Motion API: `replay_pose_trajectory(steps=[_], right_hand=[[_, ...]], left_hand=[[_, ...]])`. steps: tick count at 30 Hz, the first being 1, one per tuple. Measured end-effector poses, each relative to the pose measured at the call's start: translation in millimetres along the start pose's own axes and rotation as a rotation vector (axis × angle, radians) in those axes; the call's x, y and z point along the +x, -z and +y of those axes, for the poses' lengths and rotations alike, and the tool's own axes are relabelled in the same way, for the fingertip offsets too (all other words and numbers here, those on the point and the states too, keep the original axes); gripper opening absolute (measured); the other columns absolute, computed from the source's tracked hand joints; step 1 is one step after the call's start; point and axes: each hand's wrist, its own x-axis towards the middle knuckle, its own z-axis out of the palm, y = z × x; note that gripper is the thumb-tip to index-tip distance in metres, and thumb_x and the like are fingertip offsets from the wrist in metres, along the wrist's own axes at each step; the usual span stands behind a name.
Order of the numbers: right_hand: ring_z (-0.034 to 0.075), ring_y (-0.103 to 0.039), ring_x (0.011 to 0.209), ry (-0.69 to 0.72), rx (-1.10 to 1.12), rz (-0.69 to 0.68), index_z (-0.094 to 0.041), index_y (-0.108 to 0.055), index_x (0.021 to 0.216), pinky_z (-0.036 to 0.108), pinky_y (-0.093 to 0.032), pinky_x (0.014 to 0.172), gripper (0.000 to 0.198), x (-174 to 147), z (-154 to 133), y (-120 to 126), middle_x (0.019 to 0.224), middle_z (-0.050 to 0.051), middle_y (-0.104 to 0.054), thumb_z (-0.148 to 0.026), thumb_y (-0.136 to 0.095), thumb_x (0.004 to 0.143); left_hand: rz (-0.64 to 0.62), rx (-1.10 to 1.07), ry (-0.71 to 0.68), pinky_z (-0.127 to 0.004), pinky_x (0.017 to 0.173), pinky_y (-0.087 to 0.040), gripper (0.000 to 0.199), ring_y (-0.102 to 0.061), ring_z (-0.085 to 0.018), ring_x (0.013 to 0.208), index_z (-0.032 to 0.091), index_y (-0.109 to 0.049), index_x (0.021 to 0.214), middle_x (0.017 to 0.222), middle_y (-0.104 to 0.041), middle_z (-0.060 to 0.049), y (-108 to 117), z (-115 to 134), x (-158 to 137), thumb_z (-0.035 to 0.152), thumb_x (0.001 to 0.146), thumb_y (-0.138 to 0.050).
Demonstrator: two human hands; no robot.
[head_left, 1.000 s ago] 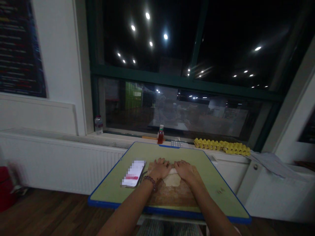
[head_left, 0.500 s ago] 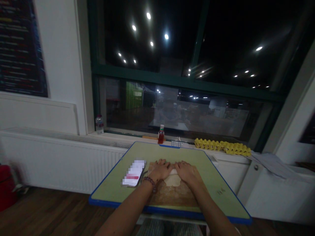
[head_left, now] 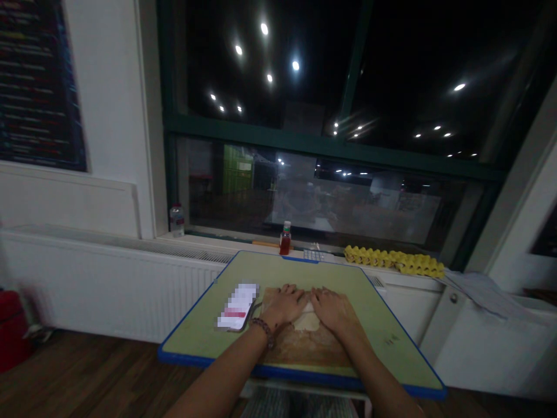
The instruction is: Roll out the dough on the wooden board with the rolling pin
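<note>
A flat sheet of pale dough [head_left: 307, 323] lies on a brown wooden board [head_left: 304, 348]. Across the far part of the sheet runs a whitish roll-like shape [head_left: 308, 306]; whether it is rolled dough or a pin, I cannot tell. My left hand [head_left: 285, 305], with a beaded bracelet [head_left: 266, 331] at the wrist, rests palm down over its left side, fingers stretched forward. On the right side my right hand [head_left: 329, 306] lies likewise, fingers extended. Both palms hide whatever is beneath them.
The board sits on a light green table [head_left: 278, 270] with a blue edge. A phone [head_left: 237, 307] lies left of the board. On the sill stand a red-filled bottle [head_left: 285, 241], a clear bottle [head_left: 176, 222] and yellow egg cartons [head_left: 391, 260]. A radiator [head_left: 108, 290] runs behind.
Both hands have shifted very slightly, staying flat over the dough. A bit less of the whitish shape shows between them. The rest stays in place apart from a slight camera shift.
</note>
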Motion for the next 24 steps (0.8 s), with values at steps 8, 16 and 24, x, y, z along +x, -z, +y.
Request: replay_pose_trajectory(steps=[8,16,24], right_hand=[[0.025,-0.051,0.126,-0.017,-0.033,0.051,-0.011,-0.051,0.138,0.040,-0.032,0.108,0.049,-13.0,5.1,-24.0,0.137,0.016,-0.056,-0.028,-0.029,0.099],[0.024,-0.058,0.118,0.003,0.010,0.053,-0.013,-0.064,0.124,0.036,-0.036,0.104,0.048,-7.6,4.8,-17.9,0.126,0.015,-0.064,-0.028,-0.025,0.099],[0.022,-0.061,0.110,-0.032,0.032,-0.097,-0.015,-0.068,0.113,0.030,-0.044,0.093,0.042,20.2,-0.1,-4.8,0.121,0.012,-0.067,-0.020,-0.030,0.096]], left_hand=[[0.097,-0.037,-0.175,-0.041,0.106,-0.035,0.046,-0.048,-0.023,0.120,0.023,-0.055,0.129,0.129,-0.059,-0.007,-3.8,8.5,-19.3,0.046,0.098,-0.029],[0.165,-0.013,-0.184,-0.040,0.104,-0.037,0.047,-0.051,-0.022,0.119,0.023,-0.055,0.130,0.129,-0.060,-0.006,-12.3,2.8,-13.8,0.047,0.099,-0.030],[0.168,0.107,-0.012,-0.045,0.101,-0.039,0.047,-0.053,-0.026,0.117,0.022,-0.066,0.114,0.122,-0.064,-0.009,-2.1,4.4,2.1,0.044,0.099,-0.027]])
